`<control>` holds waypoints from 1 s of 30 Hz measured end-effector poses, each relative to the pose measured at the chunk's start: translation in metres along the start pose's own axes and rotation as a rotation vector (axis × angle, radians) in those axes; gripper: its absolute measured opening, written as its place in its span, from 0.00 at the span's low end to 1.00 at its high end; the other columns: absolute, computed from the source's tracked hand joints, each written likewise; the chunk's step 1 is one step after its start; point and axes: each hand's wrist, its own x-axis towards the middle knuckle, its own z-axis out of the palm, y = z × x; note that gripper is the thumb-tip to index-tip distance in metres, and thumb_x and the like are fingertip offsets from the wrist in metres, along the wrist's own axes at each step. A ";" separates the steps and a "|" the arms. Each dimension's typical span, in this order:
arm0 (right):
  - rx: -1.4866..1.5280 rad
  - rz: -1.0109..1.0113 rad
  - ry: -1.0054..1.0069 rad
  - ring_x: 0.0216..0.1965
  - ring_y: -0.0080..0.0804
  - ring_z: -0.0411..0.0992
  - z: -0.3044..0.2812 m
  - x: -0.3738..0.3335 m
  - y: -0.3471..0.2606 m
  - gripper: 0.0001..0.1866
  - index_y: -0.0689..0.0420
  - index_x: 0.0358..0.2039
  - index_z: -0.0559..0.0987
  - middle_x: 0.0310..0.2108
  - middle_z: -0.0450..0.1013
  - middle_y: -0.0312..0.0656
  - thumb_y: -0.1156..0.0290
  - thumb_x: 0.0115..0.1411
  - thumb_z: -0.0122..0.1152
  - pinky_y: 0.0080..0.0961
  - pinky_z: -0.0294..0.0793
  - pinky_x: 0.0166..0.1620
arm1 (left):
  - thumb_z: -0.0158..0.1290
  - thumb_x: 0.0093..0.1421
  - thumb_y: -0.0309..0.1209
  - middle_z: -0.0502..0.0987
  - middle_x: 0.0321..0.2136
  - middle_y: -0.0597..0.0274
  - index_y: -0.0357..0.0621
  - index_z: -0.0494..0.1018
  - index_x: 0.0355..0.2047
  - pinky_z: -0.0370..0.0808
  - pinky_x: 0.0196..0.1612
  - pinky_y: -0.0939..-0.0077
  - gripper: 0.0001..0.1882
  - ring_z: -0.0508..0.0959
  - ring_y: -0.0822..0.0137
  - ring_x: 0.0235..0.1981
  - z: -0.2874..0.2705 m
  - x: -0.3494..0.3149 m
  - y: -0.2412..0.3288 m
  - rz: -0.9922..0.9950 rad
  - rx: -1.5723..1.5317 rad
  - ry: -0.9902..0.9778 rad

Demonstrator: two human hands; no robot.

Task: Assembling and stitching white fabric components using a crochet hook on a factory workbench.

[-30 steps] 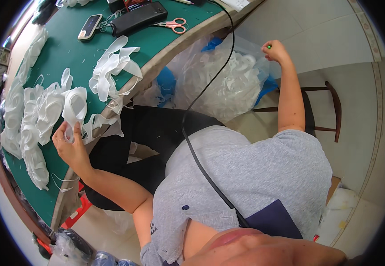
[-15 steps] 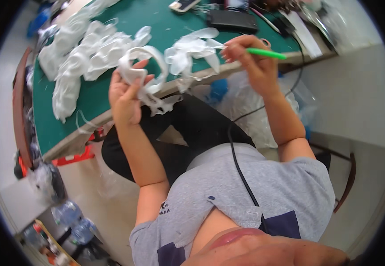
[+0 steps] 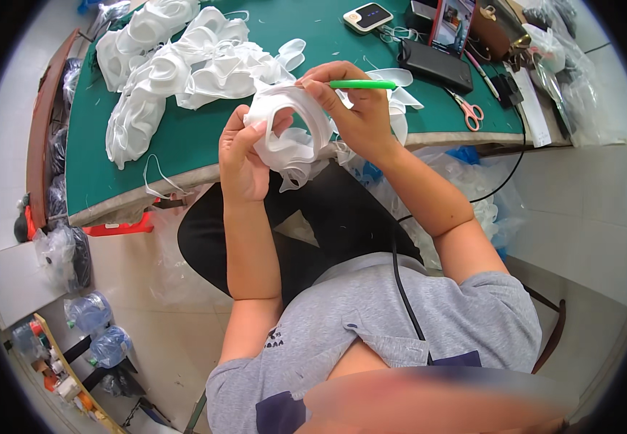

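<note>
My left hand [image 3: 242, 158] is closed on the lower left side of a white moulded fabric piece [image 3: 284, 153], thumb on its front. The piece curves round an oval opening, and thin loose edges hang below it. My right hand [image 3: 360, 116] grips a slim tool with a bright green handle [image 3: 362, 84]; its working end is hidden by the fingers. The right fingertips meet the upper edge of the white piece. Behind the right hand lie thin white scraps [image 3: 398, 101], partly covered.
Stacked white moulded pieces [image 3: 158, 76] fill the left of the green table [image 3: 198, 137]. A white cord loop [image 3: 156, 177] hangs at its front edge. Pink-handled scissors [image 3: 470, 114], a black box [image 3: 436, 65] and a pen [image 3: 481, 72] lie right. A black cable [image 3: 404, 282] crosses my lap.
My right hand has come left with the green-handled tool, up to the white piece. My left hand has brought that piece rightward, towards it. The view has shifted, showing more of the table.
</note>
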 end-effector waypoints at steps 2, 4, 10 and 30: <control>-0.008 -0.027 -0.004 0.38 0.25 0.74 0.001 0.000 0.001 0.06 0.62 0.36 0.76 0.35 0.76 0.41 0.73 0.61 0.58 0.21 0.72 0.42 | 0.53 0.53 0.23 0.78 0.37 0.52 0.40 0.70 0.36 0.77 0.44 0.68 0.09 0.80 0.63 0.38 0.008 0.000 0.001 0.075 0.033 0.000; -0.014 -0.054 -0.008 0.38 0.26 0.74 0.002 0.001 0.002 0.06 0.62 0.36 0.76 0.35 0.76 0.42 0.74 0.61 0.59 0.21 0.72 0.42 | 0.54 0.52 0.22 0.77 0.36 0.53 0.40 0.69 0.36 0.77 0.42 0.70 0.11 0.80 0.64 0.37 0.009 -0.001 0.001 0.105 0.066 0.002; -0.172 -0.185 0.029 0.36 0.30 0.75 0.002 0.003 0.003 0.05 0.61 0.33 0.78 0.34 0.76 0.43 0.77 0.56 0.63 0.22 0.74 0.38 | 0.54 0.51 0.21 0.76 0.32 0.57 0.39 0.67 0.37 0.78 0.31 0.79 0.13 0.78 0.69 0.29 0.008 -0.006 0.006 0.129 0.148 0.005; -0.297 -0.397 -0.074 0.33 0.32 0.75 -0.002 0.006 -0.001 0.09 0.59 0.34 0.80 0.34 0.75 0.42 0.79 0.51 0.66 0.22 0.75 0.34 | 0.58 0.58 0.27 0.77 0.27 0.61 0.30 0.70 0.47 0.67 0.22 0.87 0.19 0.71 0.77 0.18 0.012 -0.004 0.003 -0.044 0.059 0.174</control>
